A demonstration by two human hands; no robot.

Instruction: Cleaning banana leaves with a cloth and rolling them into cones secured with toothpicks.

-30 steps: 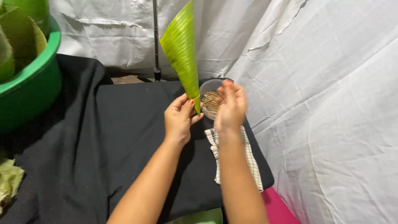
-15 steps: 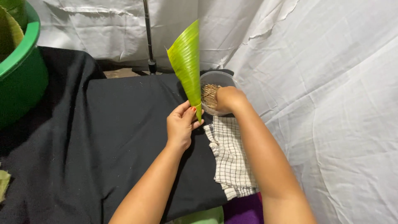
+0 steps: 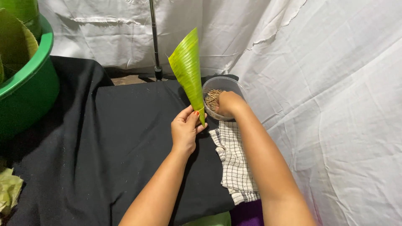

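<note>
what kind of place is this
Probably a makeshift craft or food-prep spot, not a proper kitchen: white sheets hang as walls, a black cloth covers the work surface, and a green tub of leaves sits beside it.

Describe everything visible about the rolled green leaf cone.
The leaf cone is a glossy, ribbed green leaf rolled into a narrow cone. It stands nearly upright, wide open end up and leaning slightly left, pointed tip down. The left hand pinches it near the tip, above the black cloth. Nothing else touches it.

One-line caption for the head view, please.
Left hand holds a rolled green leaf cone upright while right hand reaches into a clear tub of sticks.
</note>
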